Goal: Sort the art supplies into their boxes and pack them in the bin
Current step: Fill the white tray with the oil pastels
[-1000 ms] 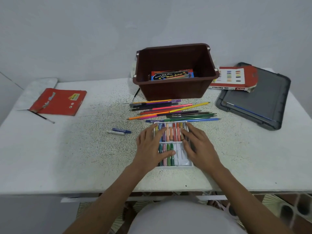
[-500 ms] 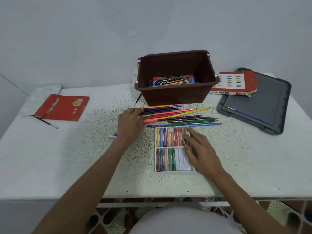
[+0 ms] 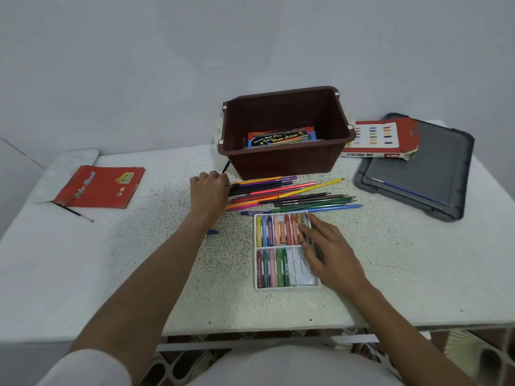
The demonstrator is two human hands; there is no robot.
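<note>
Pastel tray: one, white, under the right hand, long axis running away from the body.
Right hand: open, fingers straight, lies flat on the tray's right side.
Pastels: five in the near row, with bare slots beside the palm; about eight in the far row, the last ones hidden under the fingers.
Blue-capped piece: one, partly hidden by the left forearm.
Coloured pencils: over a dozen, overlapped, just beyond the tray. Long axes run left to right, with butts at the left hand and tips pointing away to the right.
Left hand: the nearer hand, fingers curled at the butts; grip cannot be told.
Likely next move: gathering the bundle from its left end.
Bin: one, just beyond the pencils, holds one pencil box.
Red box: one, well left of the left hand.
Oil pastels box: one, far right of both hands.
</note>
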